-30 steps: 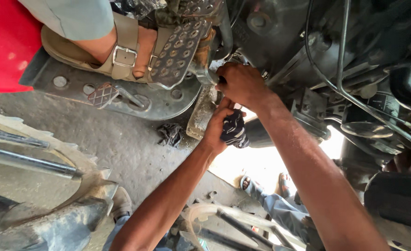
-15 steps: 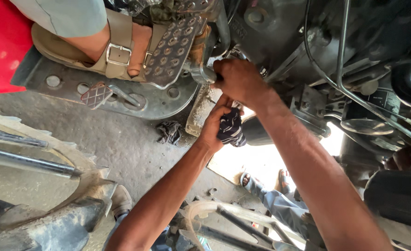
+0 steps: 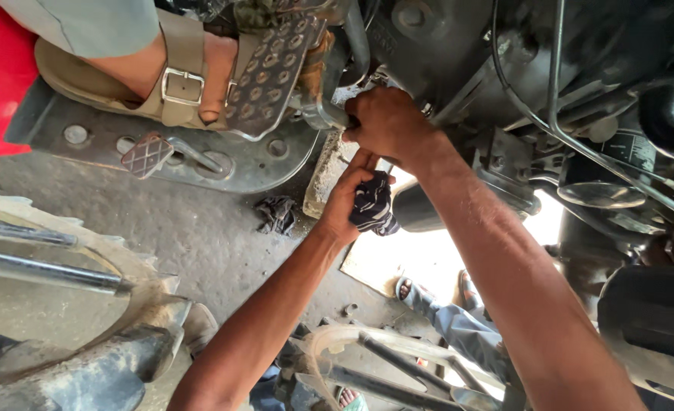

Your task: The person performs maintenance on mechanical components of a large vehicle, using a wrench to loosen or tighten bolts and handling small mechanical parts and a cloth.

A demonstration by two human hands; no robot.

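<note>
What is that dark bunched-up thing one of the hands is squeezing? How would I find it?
Start at the big grey machine body filling the top of the view, then follow the two bare arms up to where they meet beneath it. The lower, left hand grips a dark blue crumpled cloth with pale streaks. Unlike the similar dark rag lying on the concrete floor, this one is held.

A dark rag [image 3: 371, 205], navy or black with pale streaks, is bunched into a crumpled wad in the fingers of the left hand [image 3: 348, 202], just below the machine's underside. Above it, the right hand [image 3: 386, 122] is closed around a grey metal pipe fitting [image 3: 328, 116] that curves out beside the studded pedal. A thin metal tool tip shows between the two hands, too small to identify.
</note>
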